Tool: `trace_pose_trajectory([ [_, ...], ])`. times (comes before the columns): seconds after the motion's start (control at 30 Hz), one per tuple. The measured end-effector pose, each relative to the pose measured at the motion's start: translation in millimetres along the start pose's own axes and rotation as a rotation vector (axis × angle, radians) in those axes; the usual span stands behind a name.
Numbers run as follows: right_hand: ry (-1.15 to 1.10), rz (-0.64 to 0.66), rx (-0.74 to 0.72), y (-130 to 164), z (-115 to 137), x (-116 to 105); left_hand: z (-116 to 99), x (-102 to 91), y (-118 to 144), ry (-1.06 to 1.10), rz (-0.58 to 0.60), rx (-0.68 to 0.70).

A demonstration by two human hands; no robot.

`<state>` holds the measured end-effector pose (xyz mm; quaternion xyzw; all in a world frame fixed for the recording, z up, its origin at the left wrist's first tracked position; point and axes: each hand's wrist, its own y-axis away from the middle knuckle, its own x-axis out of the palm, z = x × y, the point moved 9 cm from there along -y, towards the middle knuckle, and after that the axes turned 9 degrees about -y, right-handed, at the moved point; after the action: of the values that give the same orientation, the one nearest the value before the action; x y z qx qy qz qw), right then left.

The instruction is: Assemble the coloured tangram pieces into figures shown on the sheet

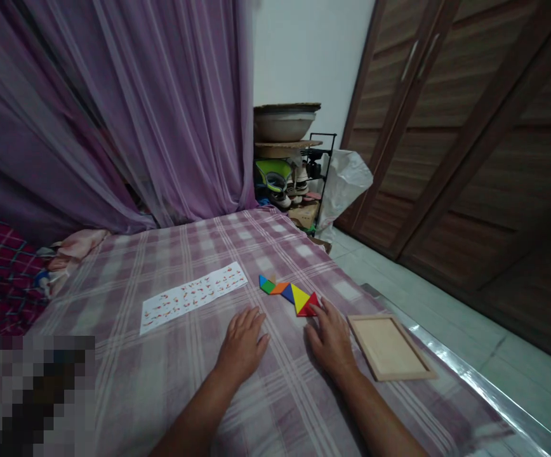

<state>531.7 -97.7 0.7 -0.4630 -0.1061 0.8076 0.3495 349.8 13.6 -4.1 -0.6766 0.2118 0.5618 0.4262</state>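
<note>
- Both hands are laid palm down on the purple-and-white checked tablecloth (171, 381); nothing is held in either.
- Left hand (243, 346) is spread flat with loosely parted fingers, just short of the row of flat coloured puzzle pieces (289, 294) and apart from it.
- Right hand (331, 339) is also flat and open; its fingertips (320, 306) are seen at the red triangular piece (310, 306) at the near end of that row, apparently touching it, though contact cannot be confirmed at this angle.
- Beyond the red triangle, a yellow triangle, a blue piece, an orange piece and a green piece are lined up edge to edge.
- A shallow square wooden tray (390, 348) is placed to the right of the puzzle row, just beside the right hand.
- A long white paper sheet printed with small red figures (193, 296) is laid to the left of the puzzle row, near it but not touching.
- Sheer purple curtains (113, 114) are hung behind the puzzle row, past the far table edge.
</note>
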Motion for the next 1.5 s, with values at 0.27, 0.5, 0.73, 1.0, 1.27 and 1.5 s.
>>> trace_pose_trajectory([
  [0.27,-0.233,0.110,-0.325,7.1,54.4,-1.2,6.3,-22.5,69.4,-0.060,-0.088,0.182],
  [0.5,-0.048,0.270,-0.364,11.5,64.4,15.8,24.3,-51.1,118.8,-0.079,-0.191,0.229],
  [0.73,0.029,0.321,-0.392,13.5,71.2,17.9,68.0,-65.0,151.3,-0.096,-0.213,0.134],
  [1.0,-0.020,0.462,-0.509,49.6,127.2,25.4,102.6,-76.0,163.4,-0.008,-0.277,0.007],
  [1.27,-0.149,0.538,-0.602,74.5,196.3,59.7,103.7,-78.3,164.7,0.108,-0.295,-0.062],
  [1.5,-0.188,0.608,-0.552,59.1,184.9,64.4,101.4,-80.7,167.7,0.127,-0.307,-0.092],
])
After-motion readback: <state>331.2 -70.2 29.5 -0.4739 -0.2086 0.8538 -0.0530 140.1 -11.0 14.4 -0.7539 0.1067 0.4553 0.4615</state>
